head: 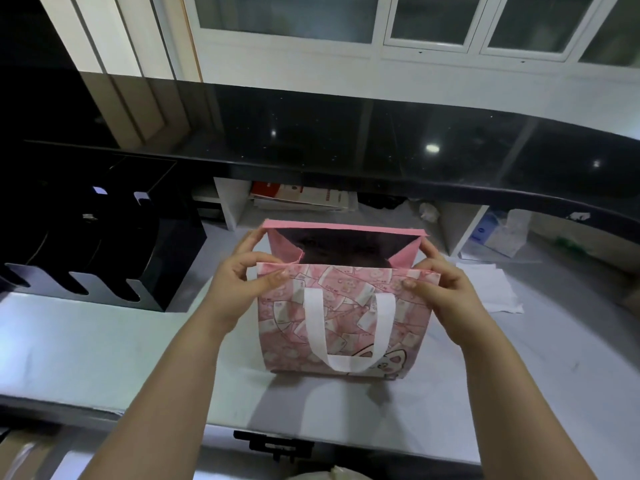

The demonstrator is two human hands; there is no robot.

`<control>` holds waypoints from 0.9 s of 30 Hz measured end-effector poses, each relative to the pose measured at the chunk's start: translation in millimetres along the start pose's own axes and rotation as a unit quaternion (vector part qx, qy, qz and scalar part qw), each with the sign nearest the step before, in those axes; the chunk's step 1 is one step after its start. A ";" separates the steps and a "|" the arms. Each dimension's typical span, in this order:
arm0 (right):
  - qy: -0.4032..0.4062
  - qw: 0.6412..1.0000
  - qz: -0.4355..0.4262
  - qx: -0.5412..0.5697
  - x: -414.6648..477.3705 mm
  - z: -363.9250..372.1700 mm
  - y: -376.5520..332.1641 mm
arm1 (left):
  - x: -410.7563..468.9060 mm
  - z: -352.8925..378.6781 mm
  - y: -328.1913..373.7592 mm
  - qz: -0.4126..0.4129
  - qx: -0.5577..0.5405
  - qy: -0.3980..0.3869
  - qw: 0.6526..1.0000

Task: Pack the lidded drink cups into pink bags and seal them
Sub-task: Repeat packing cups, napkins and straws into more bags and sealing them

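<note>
A pink patterned bag (pixel 346 317) with a white loop handle (pixel 348 332) stands upright on the grey counter (pixel 104 348), its mouth spread open and dark inside. My left hand (pixel 242 275) pinches the bag's top edge at its left corner. At the right corner my right hand (pixel 436 282) pinches the same edge. Both hands hold the near and far rims apart. No drink cup is visible; the bag's interior is too dark to make out.
A black slotted rack (pixel 86 244) stands at the left. A glossy black raised shelf (pixel 381 140) runs across behind the bag. Beneath it sit white cubbies with papers (pixel 304 199) and a box (pixel 498 233). White sheets (pixel 491 289) lie to the right.
</note>
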State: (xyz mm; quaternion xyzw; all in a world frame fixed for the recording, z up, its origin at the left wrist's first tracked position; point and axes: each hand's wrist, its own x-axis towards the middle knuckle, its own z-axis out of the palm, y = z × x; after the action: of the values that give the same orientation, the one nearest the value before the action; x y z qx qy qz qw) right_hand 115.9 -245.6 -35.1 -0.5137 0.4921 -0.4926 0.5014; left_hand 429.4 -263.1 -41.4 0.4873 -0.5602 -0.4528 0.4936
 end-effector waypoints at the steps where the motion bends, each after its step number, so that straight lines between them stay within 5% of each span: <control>1: 0.003 1.000 -0.007 0.014 2.1 1.0 0.1 | 2.0 0.2 0.9 -0.003 -0.012 0.015 1.000; 8: 0.129 0.988 -0.059 0.067 0.4 19.3 8.2 | 0.8 13.7 -6.3 0.058 -0.066 0.083 0.993; 15: 0.205 0.971 -0.101 0.074 1.7 36.0 13.9 | -1.0 11.3 -5.5 0.018 -0.141 0.115 0.983; 27: 0.108 0.984 -0.053 0.128 -2.0 37.9 -5.9 | -1.1 10.0 5.3 0.017 -0.081 0.092 0.992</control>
State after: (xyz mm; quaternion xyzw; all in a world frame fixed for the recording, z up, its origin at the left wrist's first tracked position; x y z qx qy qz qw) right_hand 153.8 -242.3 -29.7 -0.4146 0.4483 -0.6301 0.4798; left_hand 418.9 -261.1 -37.3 0.4759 -0.4820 -0.4412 0.5886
